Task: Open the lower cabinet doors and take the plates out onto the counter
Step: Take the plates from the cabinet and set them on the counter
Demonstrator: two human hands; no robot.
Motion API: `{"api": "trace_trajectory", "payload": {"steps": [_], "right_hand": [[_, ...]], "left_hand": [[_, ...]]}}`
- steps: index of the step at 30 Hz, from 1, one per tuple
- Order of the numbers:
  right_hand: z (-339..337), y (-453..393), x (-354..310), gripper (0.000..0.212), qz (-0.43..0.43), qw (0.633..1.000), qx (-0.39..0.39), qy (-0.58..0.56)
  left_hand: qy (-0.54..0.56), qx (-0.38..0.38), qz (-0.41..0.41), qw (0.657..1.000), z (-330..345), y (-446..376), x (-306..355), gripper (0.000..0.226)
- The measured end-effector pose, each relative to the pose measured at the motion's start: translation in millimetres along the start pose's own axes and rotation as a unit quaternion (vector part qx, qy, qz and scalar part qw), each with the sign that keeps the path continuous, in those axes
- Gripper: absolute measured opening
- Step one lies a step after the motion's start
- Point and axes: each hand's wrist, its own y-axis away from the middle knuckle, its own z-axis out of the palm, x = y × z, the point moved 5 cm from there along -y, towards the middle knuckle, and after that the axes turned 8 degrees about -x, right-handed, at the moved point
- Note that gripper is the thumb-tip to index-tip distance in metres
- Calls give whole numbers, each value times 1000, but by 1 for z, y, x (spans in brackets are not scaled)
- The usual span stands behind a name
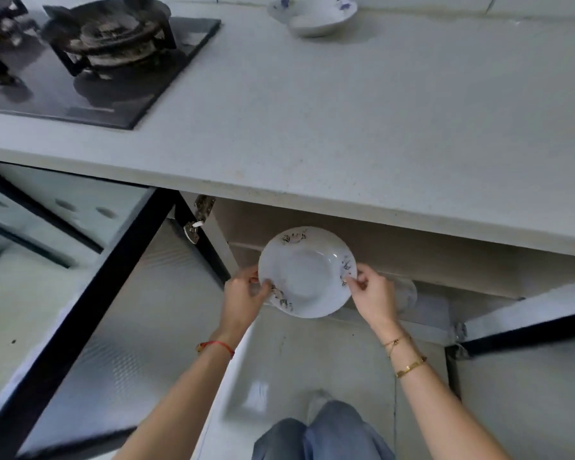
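A white plate with dark floral marks on its rim [307, 272] is held in the air just below the counter's front edge, in front of the open lower cabinet [412, 257]. My left hand [244, 295] grips its left rim and my right hand [372, 295] pinches its right rim. Both cabinet doors stand open: the left door [120, 307] swings out to the left and the right door [525, 323] to the right. A stack of white plates with blue flowers [316, 14] sits at the back of the pale counter [346, 127].
A black gas hob [97, 58] with burners fills the counter's left part. A clear glass object [407, 295] sits inside the cabinet behind my right hand. My knees in blue trousers [322, 436] are at the bottom over a pale tiled floor.
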Motion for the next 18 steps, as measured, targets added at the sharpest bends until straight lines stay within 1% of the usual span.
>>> {"api": "trace_trajectory", "payload": {"steps": [3,6,9,14,18], "right_hand": [[-22,62,-15,22,15,1000,-12,-23],[-46,118,-36,17,33,998,-33,-38],[-74,169,-63,18,48,997,-43,-46],[-133,238,-117,17,36,998,-39,-29],[-178,282,-152,17,30,999,-18,-41]], "left_hand": [[13,-35,-40,999,-20,57,20,20],[17,-44,-66,997,-48,112,48,19],[8,-48,-63,997,-82,160,87,17],[9,-44,-64,997,-135,223,154,21],[13,-41,-32,999,-168,255,201,22]]}}
